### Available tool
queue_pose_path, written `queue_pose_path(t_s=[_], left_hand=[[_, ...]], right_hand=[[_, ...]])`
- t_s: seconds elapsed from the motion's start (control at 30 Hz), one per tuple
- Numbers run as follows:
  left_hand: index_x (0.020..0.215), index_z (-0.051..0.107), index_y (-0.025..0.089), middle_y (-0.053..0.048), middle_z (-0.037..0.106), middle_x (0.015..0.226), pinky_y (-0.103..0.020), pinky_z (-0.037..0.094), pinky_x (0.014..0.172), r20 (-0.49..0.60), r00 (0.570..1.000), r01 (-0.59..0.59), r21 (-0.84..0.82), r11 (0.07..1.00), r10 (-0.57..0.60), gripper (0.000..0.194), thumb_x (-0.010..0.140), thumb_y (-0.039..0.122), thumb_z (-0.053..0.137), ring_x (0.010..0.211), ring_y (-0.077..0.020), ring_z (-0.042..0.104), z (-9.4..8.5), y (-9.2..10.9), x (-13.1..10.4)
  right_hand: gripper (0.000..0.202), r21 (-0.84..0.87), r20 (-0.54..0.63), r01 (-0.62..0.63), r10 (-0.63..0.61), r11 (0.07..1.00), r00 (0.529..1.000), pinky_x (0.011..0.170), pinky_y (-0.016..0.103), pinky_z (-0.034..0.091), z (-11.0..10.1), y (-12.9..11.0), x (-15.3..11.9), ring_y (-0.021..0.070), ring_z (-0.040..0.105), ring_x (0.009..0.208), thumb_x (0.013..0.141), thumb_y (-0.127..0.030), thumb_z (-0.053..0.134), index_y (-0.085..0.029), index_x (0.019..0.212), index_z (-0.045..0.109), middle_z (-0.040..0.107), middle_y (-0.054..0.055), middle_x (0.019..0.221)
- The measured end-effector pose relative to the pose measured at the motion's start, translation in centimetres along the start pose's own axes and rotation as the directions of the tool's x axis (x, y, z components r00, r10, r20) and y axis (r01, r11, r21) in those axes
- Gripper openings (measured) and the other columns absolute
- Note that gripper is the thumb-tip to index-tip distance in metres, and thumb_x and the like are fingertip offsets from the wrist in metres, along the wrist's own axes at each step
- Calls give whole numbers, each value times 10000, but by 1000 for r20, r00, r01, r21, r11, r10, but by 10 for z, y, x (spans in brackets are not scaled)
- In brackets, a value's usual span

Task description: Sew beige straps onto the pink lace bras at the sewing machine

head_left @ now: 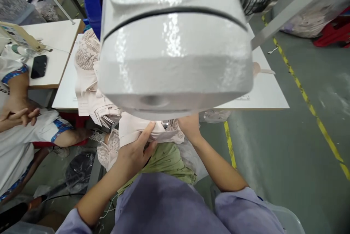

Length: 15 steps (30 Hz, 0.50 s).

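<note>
A beige lace bra (133, 126) lies in front of me at the table's near edge, partly beneath the white machine head (175, 55). My left hand (135, 152) holds its smooth panel, with index finger and thumb on the fabric. On the lace end, my right hand (190, 127) is closed around the cloth; the machine head covers some of its fingers. Between both hands a small shiny metal part (165, 124) shows. More beige bras (87, 80) are stacked to the left on the table, and some lace pieces (109, 148) hang below its edge.
The white table (269, 93) extends right under the machine. At left, a co-worker sits with clasped hands (20, 115) beside another table holding a black phone (39, 66). A slanted metal post (295, 7) stands right; yellow tape (308, 100) marks the floor.
</note>
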<state>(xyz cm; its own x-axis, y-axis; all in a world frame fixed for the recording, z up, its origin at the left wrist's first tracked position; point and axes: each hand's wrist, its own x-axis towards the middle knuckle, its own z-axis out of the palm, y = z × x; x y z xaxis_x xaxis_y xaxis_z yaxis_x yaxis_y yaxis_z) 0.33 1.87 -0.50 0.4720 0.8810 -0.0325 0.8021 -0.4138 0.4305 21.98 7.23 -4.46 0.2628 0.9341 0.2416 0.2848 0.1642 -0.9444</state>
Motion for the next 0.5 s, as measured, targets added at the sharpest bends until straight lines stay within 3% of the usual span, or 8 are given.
queue_pose_path(t_s=[0.27, 0.5], left_hand=[[1542, 344, 255, -54, 712, 1155, -202, 449, 525, -19, 1000, -13, 34, 999, 14, 584, 1001, 400, 510, 704, -138, 690, -2, 6, 5], [1541, 342, 240, -68, 722, 1140, -212, 481, 532, -65, 995, -74, 35, 997, 76, 593, 998, 387, 529, 819, -183, 718, 0, 11, 7]], right_hand=[[172, 155, -47, -39, 47, 987, 998, 815, 339, 514, -3, 11, -27, 200, 646, 925, 922, -360, 616, -216, 872, 695, 698, 52, 1006], [155, 225, -99, 56, -34, 973, 994, 740, 327, 461, -7, 7, -43, 180, 598, 857, 918, -249, 615, -217, 769, 643, 641, 37, 898]])
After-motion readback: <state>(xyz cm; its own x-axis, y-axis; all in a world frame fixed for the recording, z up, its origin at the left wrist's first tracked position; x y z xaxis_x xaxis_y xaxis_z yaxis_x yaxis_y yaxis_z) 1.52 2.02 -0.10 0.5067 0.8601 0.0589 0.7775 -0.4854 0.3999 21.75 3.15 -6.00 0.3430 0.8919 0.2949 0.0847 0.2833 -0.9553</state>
